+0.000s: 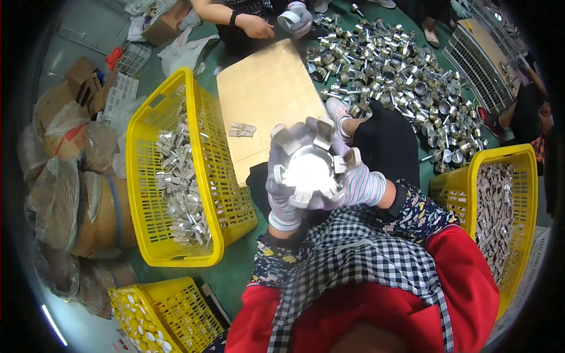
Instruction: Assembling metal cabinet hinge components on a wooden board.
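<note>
Head view is showing both gloved hands working close to the chest: the left hand (282,194) and right hand (353,176) are both closing around a shiny round metal part (309,172) ringed with small clips, holding it above the lap. Judging by this, clips are being fitted around its rim; the next move is probably calling for another clip and a firm, steady grip. Just left, a yellow basket (194,106) is holding loose metal pieces; another basket (524,176) is sitting at the right. Beyond the knees, a cardboard sheet (265,88) is lying on the floor beside a heap of metal parts (394,65). Another person's hand (256,26) is working across it.
</note>
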Available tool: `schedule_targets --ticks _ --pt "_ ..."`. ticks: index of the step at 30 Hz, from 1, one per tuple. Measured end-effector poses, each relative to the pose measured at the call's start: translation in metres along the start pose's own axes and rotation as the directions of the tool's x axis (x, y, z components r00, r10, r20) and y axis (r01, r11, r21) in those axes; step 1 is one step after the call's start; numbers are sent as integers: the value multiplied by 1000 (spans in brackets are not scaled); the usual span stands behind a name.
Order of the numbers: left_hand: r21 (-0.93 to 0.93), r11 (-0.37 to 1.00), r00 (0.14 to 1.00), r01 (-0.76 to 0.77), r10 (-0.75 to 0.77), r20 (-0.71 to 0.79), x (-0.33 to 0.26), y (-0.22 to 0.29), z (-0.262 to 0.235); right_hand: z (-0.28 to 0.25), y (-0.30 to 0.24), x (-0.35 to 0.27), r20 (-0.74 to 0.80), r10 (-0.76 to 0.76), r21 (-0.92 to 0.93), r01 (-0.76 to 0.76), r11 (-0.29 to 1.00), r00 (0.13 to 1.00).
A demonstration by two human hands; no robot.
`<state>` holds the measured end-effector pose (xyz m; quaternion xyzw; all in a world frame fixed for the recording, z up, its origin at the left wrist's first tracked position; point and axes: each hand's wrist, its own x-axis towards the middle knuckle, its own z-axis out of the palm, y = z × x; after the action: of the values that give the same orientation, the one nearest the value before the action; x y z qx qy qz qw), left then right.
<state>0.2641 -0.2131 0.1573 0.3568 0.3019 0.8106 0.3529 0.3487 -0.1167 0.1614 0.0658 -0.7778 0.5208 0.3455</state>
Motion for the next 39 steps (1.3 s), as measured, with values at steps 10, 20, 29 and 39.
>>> schedule_targets --ticks 10,20,29,39 --pt "-57 990 991 -129 130 14 -26 2 -5 30 5 -18 -76 27 406 6 914 997" --pt "-140 990 988 2 -23 -153 -28 3 -1 36 2 -17 155 533 872 -369 322 832" --pt "-95 995 976 14 -34 -214 -25 6 4 29 -5 -13 -149 145 426 -68 902 978" --pt "62 998 997 -18 22 -72 7 -18 -31 17 16 6 -209 -72 -377 -12 926 975"
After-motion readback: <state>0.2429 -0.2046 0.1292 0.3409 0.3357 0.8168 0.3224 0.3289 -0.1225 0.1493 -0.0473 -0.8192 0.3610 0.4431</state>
